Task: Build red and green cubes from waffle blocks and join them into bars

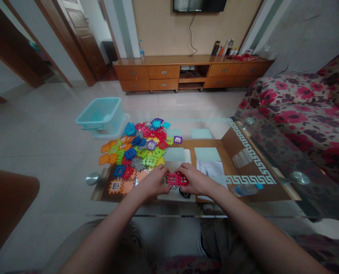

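Two red window-patterned building tiles [177,180] are held edge to edge over the near part of the glass table. My left hand [158,179] is closed on their left end, and my right hand [194,179] is closed on the right end. Whether the tiles are locked together I cannot tell. Just left of my left hand lies a spread pile of interlocking tiles [150,160] in red, blue, green, orange, grey and purple. A dark round object [184,193] shows below my right hand, partly hidden by it.
A light-blue plastic bin [101,114] stands beyond the pile at the left. Papers [212,169] and a plastic bottle [246,189] show through the glass tabletop [169,208]. A flowered sofa [300,99] is at the right, a wooden TV cabinet [163,72] at the back.
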Demonstrator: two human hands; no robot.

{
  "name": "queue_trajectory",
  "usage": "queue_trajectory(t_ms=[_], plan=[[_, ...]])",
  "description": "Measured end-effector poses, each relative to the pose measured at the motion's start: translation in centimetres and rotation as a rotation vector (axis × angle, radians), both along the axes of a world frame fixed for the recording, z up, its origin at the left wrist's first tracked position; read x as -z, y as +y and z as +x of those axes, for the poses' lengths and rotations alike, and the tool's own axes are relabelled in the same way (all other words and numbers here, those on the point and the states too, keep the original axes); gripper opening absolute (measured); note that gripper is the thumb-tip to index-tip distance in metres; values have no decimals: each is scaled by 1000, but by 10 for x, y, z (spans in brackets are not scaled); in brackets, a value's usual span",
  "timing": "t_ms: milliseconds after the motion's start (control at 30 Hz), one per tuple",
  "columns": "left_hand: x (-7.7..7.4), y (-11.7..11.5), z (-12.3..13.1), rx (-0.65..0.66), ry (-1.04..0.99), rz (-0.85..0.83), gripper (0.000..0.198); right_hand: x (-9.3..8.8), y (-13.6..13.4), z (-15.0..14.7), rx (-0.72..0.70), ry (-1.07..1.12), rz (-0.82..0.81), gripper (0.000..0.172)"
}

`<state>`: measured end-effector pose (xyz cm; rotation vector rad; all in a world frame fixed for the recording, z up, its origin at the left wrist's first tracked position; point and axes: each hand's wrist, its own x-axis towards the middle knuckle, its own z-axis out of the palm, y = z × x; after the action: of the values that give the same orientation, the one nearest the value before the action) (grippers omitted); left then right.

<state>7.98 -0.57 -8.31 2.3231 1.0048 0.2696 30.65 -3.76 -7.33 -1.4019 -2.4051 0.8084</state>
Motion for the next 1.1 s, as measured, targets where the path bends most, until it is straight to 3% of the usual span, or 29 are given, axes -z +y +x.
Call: queue_trajectory(t_ms=[467,633,700,900,1100], plan=[[3,0,-1,11,-9,2,34,3,-2,2,-13,28,9,60],[-3,-2,-4,13,-71,-9,67,-1,-2,2,2,5,25,67],[-12,-1,-9,-7,-106,11,67,-4,-2,3,29,1,38,68],[-45,18,-50,-231,-32,183,30,-14,-1,8,99,5,60,55],[-47,48,-108,-400,133,282,26,-21,1,11,114,3,78,43]])
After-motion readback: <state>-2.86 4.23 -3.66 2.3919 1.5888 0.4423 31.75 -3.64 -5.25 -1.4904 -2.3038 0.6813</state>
